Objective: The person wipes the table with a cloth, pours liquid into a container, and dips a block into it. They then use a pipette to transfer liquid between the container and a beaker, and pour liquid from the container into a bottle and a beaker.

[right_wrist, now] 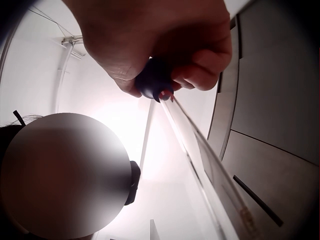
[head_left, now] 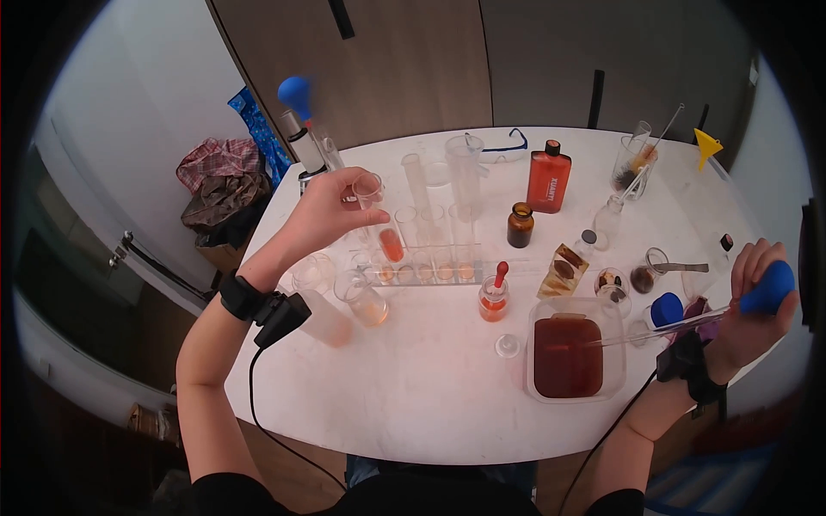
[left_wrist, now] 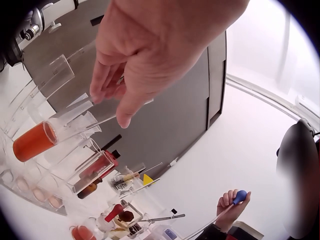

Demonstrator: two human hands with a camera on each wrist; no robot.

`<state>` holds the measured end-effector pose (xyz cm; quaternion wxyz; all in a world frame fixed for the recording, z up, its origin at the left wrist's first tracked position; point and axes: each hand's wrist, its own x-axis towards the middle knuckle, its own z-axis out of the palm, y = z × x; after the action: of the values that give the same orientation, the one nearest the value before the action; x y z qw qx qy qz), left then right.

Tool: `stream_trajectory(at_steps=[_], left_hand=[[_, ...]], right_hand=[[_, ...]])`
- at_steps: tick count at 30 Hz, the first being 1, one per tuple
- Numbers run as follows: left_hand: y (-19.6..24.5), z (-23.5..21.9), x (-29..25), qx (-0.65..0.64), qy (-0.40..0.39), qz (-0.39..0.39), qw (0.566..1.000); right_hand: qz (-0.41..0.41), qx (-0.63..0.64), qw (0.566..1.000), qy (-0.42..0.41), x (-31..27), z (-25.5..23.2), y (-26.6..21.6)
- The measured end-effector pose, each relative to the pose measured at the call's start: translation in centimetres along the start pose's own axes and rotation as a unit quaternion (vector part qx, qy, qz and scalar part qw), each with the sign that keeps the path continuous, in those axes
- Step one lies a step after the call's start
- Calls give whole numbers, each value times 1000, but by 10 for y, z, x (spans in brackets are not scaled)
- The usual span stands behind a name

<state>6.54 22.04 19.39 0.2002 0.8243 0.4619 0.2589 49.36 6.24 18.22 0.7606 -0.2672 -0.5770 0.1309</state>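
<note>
My left hand (head_left: 331,211) pinches a clear test tube (left_wrist: 82,131) near its mouth, thumb on one side and fingers on the other. Orange-red liquid (left_wrist: 35,141) fills its lower end. The tube overlaps the test tube rack (head_left: 430,273) in the head view, where several tubes stand with a little pale orange liquid. Off to the far right, my right hand (head_left: 747,305) grips the blue rubber bulb (head_left: 768,288) of a long glass pipette (right_wrist: 192,160). The pipette slants left toward a clear plastic tub (head_left: 618,389) of dark red liquid; its tip is hard to make out.
A red-topped dropper bottle (head_left: 494,303) stands left of the tub. Nearby are a flask (head_left: 363,301), a brown bottle (head_left: 520,228) and a red bottle (head_left: 548,181). Glass cylinders (head_left: 465,163) stand behind the rack. A microscope (head_left: 303,150) is at the back left, a yellow funnel (head_left: 707,148) at the back right.
</note>
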Motion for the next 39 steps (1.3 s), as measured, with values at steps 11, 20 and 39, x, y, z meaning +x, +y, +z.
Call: stream_trajectory(at_steps=[11,20,39], left_hand=[[-1,-15,25,181,-50,54,981],[4,-20,22,138,-103,50,984],[-5,2,46,309,-224,27,924]], right_hand=[[-75,-11,994,75,7,33,-12],[-67,6,997,24,5,32,-24],[-93,19,994,-58,8,21,-22]])
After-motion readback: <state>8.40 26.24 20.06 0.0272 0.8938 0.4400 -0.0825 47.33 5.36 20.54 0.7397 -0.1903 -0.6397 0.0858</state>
